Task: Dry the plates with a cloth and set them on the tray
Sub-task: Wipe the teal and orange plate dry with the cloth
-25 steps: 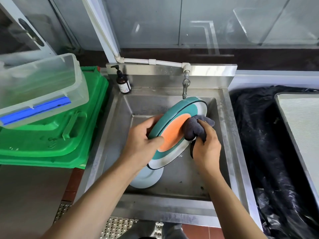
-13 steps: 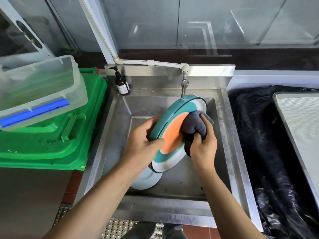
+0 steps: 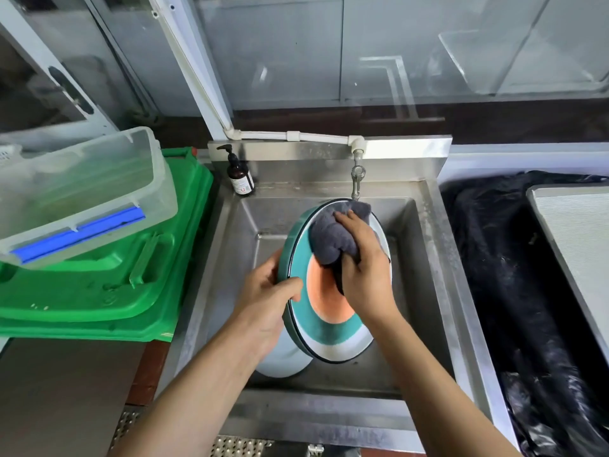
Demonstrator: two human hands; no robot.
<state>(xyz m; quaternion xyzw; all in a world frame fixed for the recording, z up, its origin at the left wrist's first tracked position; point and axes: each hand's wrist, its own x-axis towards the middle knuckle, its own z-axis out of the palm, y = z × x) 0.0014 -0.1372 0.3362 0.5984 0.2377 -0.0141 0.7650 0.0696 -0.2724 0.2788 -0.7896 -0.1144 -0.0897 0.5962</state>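
Over the sink (image 3: 425, 245), the left hand (image 3: 263, 308) grips the left rim of a tilted plate (image 3: 329, 328), thumb curled onto its face. The right hand (image 3: 362, 272) presses a bunched grey cloth (image 3: 333, 235) against the plate's upper face, fingers curled round it. 1 pale plate (image 3: 280, 364) lies in the basin below. The tray (image 3: 573, 245) sits well apart at the right.

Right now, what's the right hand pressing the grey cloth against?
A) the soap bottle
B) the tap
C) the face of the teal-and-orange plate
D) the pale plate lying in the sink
C: the right hand holds the grey cloth against the upper face of the teal-and-orange plate, which the left hand grips by its rim, tilted above the sink.
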